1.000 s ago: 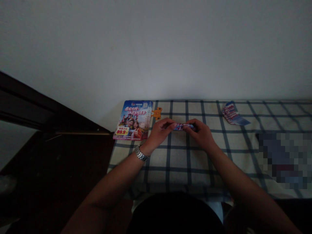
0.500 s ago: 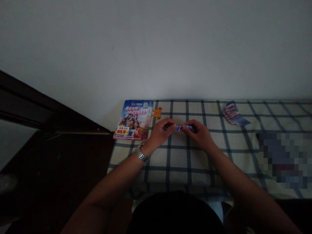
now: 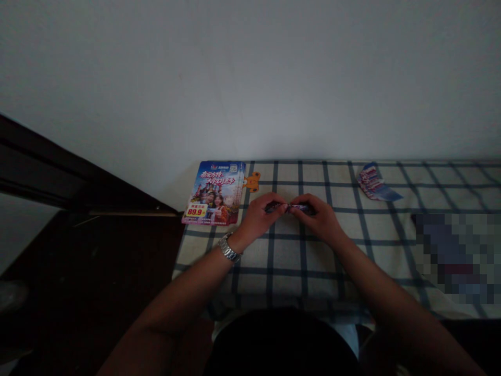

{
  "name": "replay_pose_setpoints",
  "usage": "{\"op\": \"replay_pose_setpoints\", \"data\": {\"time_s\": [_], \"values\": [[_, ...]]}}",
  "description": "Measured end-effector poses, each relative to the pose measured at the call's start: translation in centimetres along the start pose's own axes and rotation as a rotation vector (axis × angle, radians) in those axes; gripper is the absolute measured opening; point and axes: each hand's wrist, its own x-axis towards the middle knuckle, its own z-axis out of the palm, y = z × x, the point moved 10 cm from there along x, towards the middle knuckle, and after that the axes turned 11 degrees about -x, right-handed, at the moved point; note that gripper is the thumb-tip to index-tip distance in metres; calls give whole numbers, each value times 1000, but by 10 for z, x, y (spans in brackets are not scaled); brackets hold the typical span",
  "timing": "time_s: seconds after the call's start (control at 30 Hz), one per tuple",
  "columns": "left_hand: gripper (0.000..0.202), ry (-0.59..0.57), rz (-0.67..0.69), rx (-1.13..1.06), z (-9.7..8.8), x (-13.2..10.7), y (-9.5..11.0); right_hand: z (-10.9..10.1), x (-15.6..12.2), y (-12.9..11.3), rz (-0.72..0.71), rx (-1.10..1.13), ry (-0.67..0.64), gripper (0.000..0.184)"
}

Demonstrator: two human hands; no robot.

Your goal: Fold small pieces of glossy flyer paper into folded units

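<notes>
My left hand point(image 3: 261, 218), a metal watch on its wrist, and my right hand point(image 3: 321, 216) meet over the checked cloth. Both pinch a small printed paper, a flyer folded into a narrow strip point(image 3: 288, 207). The two thumbs almost touch along it, and the fingers cover most of its length. To the left of my hands lies a stack of glossy flyers point(image 3: 213, 193), blue at the top, with a yellow price box. Farther right, several folded flyers point(image 3: 373, 184) rest fanned out on the cloth.
An orange bear-shaped figure point(image 3: 252, 182) is beside the stack. The checked cloth point(image 3: 285, 256) covers the surface up to the pale wall point(image 3: 274, 94). A blurred-out item point(image 3: 457, 256) lies at the right. Dark wooden furniture point(image 3: 78, 172) stands at the left.
My hands have come closer together along the folded flyer, the left shifting slightly right. Less of the paper shows between the fingers now.
</notes>
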Motion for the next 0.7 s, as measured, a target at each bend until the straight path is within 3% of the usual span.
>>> {"op": "replay_pose_setpoints", "data": {"time_s": [0.7], "values": [[19,-24,65,55,5,-3,4,-1,1,0,23,20,9,18]]}}
